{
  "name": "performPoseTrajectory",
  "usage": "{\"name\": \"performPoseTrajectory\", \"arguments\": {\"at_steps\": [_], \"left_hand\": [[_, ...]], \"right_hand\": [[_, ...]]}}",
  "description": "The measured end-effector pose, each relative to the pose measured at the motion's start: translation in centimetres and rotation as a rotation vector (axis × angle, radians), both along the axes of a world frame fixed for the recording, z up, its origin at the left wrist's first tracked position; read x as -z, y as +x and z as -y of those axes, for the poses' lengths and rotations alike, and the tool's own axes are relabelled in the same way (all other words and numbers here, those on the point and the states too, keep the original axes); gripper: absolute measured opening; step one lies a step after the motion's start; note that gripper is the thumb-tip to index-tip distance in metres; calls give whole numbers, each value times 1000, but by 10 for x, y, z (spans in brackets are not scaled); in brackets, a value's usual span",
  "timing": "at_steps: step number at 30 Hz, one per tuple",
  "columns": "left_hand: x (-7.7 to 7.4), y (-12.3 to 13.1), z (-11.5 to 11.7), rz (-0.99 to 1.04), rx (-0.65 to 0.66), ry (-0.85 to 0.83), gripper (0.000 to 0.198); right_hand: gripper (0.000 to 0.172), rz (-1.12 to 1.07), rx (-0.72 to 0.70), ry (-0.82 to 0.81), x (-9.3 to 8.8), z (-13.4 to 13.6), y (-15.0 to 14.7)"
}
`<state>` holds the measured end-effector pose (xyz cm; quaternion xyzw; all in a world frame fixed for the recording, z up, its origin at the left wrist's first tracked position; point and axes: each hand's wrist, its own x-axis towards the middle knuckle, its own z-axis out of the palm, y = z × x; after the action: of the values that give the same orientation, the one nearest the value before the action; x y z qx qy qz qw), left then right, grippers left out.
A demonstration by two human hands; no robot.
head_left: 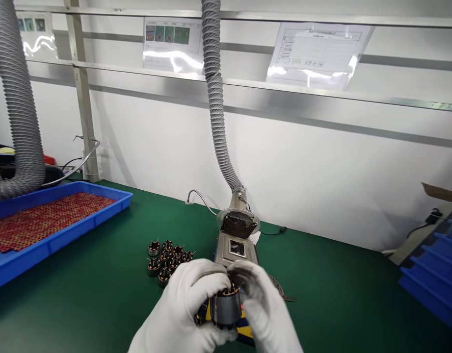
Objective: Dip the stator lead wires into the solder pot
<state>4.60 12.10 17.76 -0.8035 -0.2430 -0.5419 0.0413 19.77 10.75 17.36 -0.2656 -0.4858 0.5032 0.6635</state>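
White wall (321, 162) rises behind a green worktop (321, 294), where a metal-topped machine (226, 247) sits, a ribbed grey hose (214, 88) coming down to the hood (238, 223) at its far end. Just in front of the machine, nearest me and partly covering it, I hold up a dark, cylindrical stator (226, 311) with copper showing inside its upper rim. Gloved, my left hand (191, 304) grips it, fingers bent over the top and wrapped underneath. My right hand (264, 304) curls against its other side; those fingers blur, so I cannot tell whether they pinch the rim or a wire.

Left of the machine stands a cluster of similar stators (165, 257), thin leads poking up; farther left is a blue tray (64, 239) of red pieces.

Smooth glove fabric could let the stator slip and strike the machine. A lead could bend or snap if the cloth snags it. Swinging my left elbow wide could topple the cluster.
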Motion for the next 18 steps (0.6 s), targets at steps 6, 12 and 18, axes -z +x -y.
{"name": "performPoseTrajectory", "arguments": {"at_steps": [6,12,18], "left_hand": [[0,-6,-1,36,-30,-22,29],[0,-15,-10,256,213,-217,16],[-3,-21,-4,732,195,-723,12]], "right_hand": [[47,-201,-194,-155,5,1,-27],[50,-183,-274,-224,14,-5,-26],[45,-189,-463,-314,8,-5,-21]]}}
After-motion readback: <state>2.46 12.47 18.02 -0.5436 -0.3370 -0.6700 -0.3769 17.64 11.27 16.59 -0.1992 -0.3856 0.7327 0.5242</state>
